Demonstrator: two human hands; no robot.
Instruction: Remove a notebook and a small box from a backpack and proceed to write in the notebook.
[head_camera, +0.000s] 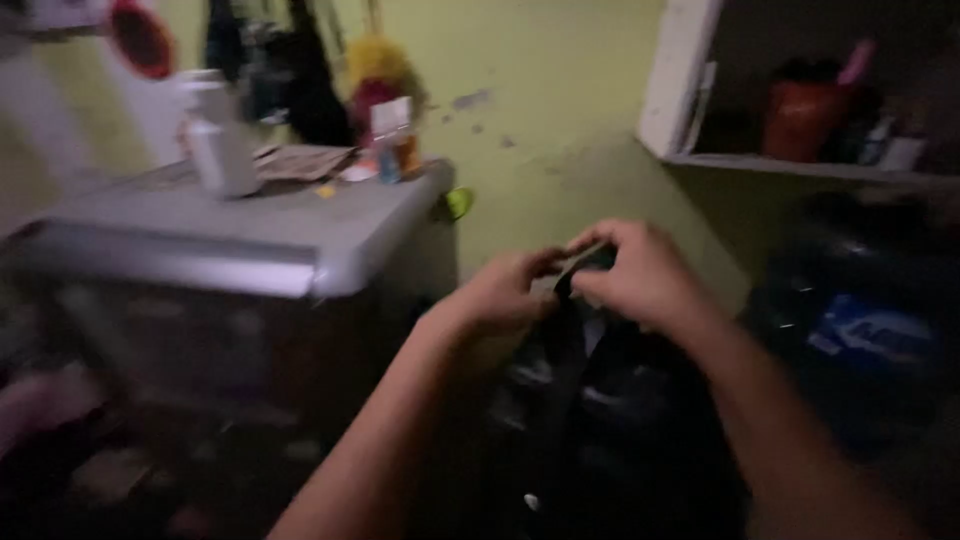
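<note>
Head view showed a grey plastic drawer cabinet (300, 235) bearing a white bottle (218, 145); below centre hung a glossy black plastic bag (600, 420), contents hidden, its gathered neck pinched by the left hand (500, 292) and right hand (640, 272).

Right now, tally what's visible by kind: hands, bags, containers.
Hands: 2, left hand and right hand, both gripping the top of the black bag
Black bags: 1
White bottles: 1, the white bottle on the grey cabinet
Red pots: 1, the red pot on the shelf
Total: 5
</note>
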